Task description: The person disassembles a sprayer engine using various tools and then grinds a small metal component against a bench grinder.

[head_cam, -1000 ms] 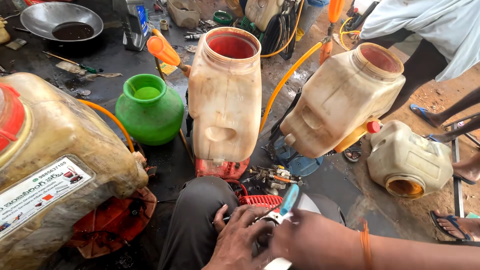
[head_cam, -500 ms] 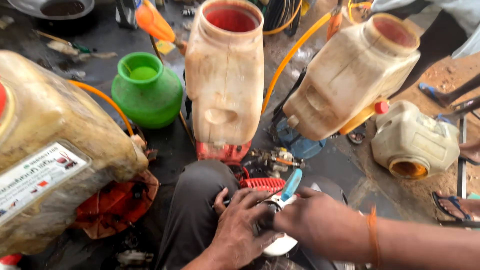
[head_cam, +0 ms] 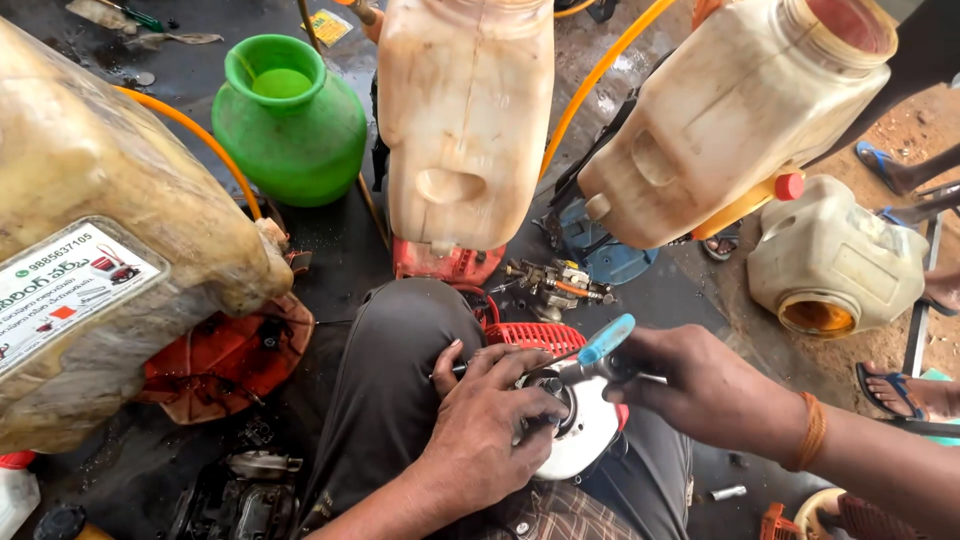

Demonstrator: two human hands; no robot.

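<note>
Left hand: the left hand [head_cam: 495, 420] lies low in the view, on the person's lap. Its fingers [head_cam: 530, 400] are bent and pressed down on the round white part [head_cam: 585, 440], holding it still.
Right hand: the right hand [head_cam: 700, 385] comes in from the right side. Its fingers are closed around the screwdriver [head_cam: 590, 352], near the blue handle.
Screwdriver: it is tilted. The blue handle points up and to the right. The metal end points down and left, to the top of the round white part.
Round white part: it sits on the knee of the grey trousers [head_cam: 395, 390], between the two hands. Both hands cover much of it.
Red grill piece: the red grill piece [head_cam: 535, 337] lies just behind the hands, touching the lap.
Small metal part: the small metal part [head_cam: 560, 285] lies on the dark floor, a bit past the red grill piece.
Orange cover: the orange cover [head_cam: 230, 355] lies on the floor to the left, under the big wrapped tank [head_cam: 110, 230].
Tanks: the middle tank [head_cam: 465, 120] stands up straight behind the knee. The leaning tank [head_cam: 730, 115] tips to the right. The small tank [head_cam: 830, 260] lies on its side on the dirt.
Green pot: the green pot [head_cam: 290, 120] stands far back on the left, near the middle tank.
</note>
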